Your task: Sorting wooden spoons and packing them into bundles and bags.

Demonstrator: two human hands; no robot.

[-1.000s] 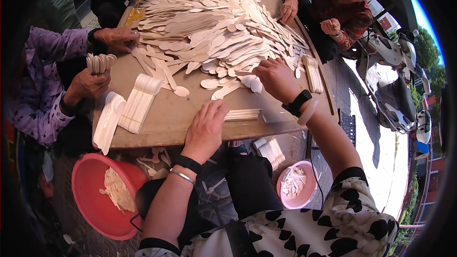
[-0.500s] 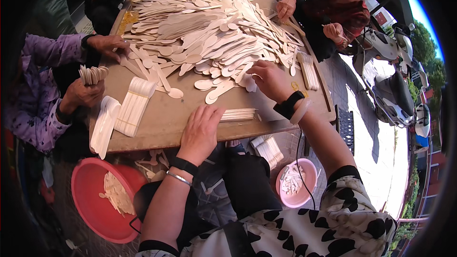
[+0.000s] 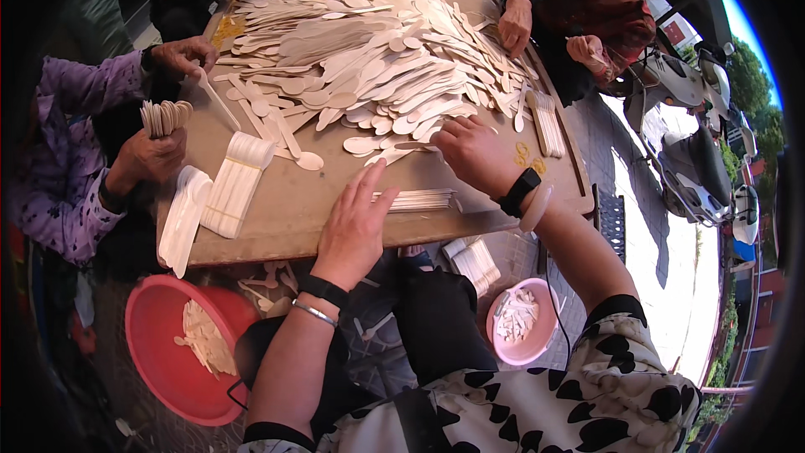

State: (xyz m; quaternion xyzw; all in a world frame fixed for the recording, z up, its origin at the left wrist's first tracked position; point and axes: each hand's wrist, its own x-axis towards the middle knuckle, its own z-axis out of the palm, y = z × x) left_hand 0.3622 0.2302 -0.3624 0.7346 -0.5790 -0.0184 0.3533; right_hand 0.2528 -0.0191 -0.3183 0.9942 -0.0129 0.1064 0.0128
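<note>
A big heap of flat wooden spoons (image 3: 377, 59) covers the far half of a brown board table (image 3: 285, 210). My left hand (image 3: 356, 222) lies flat on the table near its front edge, fingers apart, touching a small aligned stack of spoons (image 3: 417, 199). Palm down at the near edge of the heap, my right hand (image 3: 474, 153), with a black wristband, has its fingers on loose spoons; whether it grips one I cannot tell.
Neat spoon bundles (image 3: 235, 184) lie at the table's left. A person in a purple sleeve (image 3: 75, 159) at left holds a fan of spoons (image 3: 163, 116). Other people's hands (image 3: 516, 25) work at the far side. A red basin (image 3: 172, 352) and pink bowl (image 3: 521, 323) sit below. A scooter (image 3: 696, 151) stands at right.
My right hand has shifted slightly along the heap's near edge. My left hand stays beside the small stack. The purple-sleeved person's far hand has moved along the left side of the heap.
</note>
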